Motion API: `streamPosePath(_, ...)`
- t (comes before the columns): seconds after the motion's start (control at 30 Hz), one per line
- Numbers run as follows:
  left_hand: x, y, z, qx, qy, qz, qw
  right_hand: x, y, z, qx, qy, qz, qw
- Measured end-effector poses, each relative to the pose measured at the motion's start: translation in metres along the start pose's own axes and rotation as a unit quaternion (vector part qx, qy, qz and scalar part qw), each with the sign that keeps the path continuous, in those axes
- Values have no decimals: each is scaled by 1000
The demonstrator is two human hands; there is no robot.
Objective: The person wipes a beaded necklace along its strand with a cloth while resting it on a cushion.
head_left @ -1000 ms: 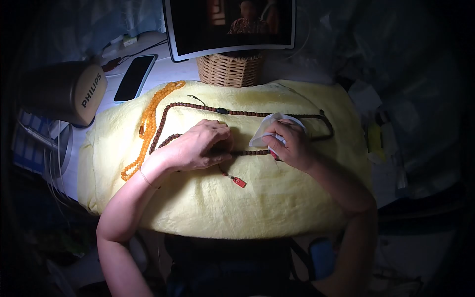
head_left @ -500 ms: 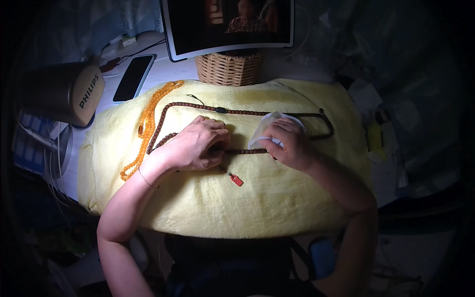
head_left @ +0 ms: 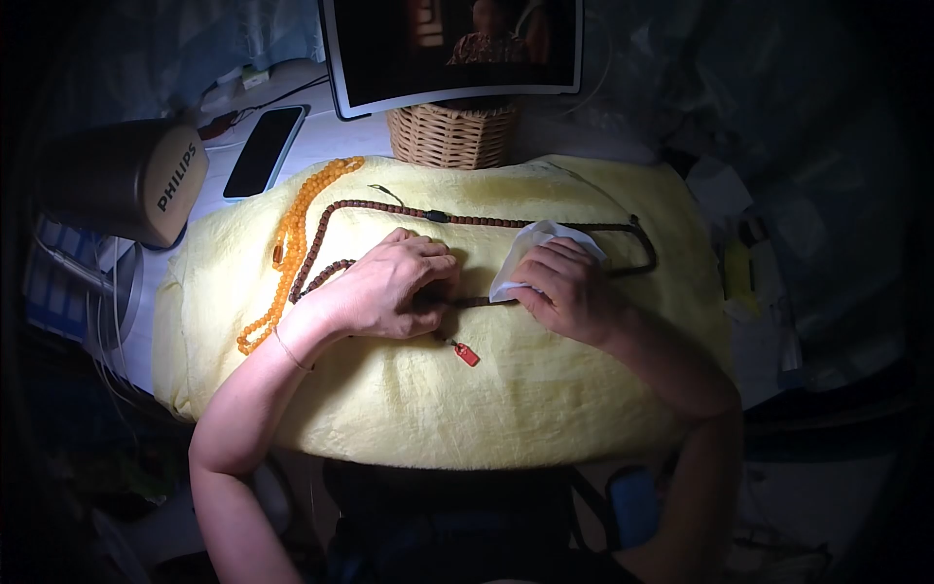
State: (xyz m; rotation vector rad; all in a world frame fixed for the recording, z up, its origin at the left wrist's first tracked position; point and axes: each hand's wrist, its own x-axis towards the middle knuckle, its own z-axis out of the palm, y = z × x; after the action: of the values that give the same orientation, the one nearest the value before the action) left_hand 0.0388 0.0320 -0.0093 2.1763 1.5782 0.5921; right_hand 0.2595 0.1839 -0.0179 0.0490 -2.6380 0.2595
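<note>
A long string of dark brown beads [head_left: 370, 205] lies in a loop on a yellow cloth [head_left: 467, 419]. My left hand [head_left: 401, 284] is closed over the near side of this string, its fingertips partly hidden. Just right of it, my right hand [head_left: 564, 292] grips a thin white wipe [head_left: 508, 276], folded around the beads of the same stretch. A short run of brown beads shows between the hands. Below my left hand lies a small red tag [head_left: 467, 354] on a cord. A string of orange beads [head_left: 297, 224] rests to the left, touched by neither hand.
A wicker basket [head_left: 452, 138] stands behind the cloth, under a lit screen [head_left: 457, 49]. At the left are a phone [head_left: 265, 154] and a Philips device [head_left: 126, 185] with white cables. Papers [head_left: 720, 185] lie at the right edge.
My right hand and the wipe have shifted slightly left along the string, closer to my left hand. The visible stretch of beads between the hands is shorter.
</note>
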Motion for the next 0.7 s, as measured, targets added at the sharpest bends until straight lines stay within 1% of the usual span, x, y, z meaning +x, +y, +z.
streamPosePath(0.07, -1, 2, -1, 7, 4, -1, 1000, 1, 1, 0, -5, 9, 1, 1000)
streamPosePath(0.17, 0, 4, -3, 2, -6, -19, 1000, 2, 8, -4, 36, -20, 38, 998)
streamPosePath(0.2, 0, 4, -3, -2, -13, -27, 1000, 2, 10, -6, 72, -34, 55, 995)
streamPosePath(0.27, 0, 2, 1, -20, 14, -20, 1000, 5, 15, -10, 144, -61, 90, 984)
streamPosePath(0.3, 0, 1, 3, -28, 27, -16, 999, 6, 19, -12, 173, -73, 96, 978)
streamPosePath(0.37, 1, -2, 5, -23, 21, -12, 999, 7, 26, -12, 230, -96, 108, 963)
streamPosePath(0.47, 0, -2, 4, -8, 12, -1, 1000, 5, 31, -10, 256, -94, 121, 954)
streamPosePath(0.6, -1, -2, 1, 11, -5, 6, 1000, 7, 27, -11, 226, -91, 104, 964)
streamPosePath(0.7, 0, 2, -1, -8, -15, -25, 1000, 6, 27, -10, 221, -84, 110, 965)
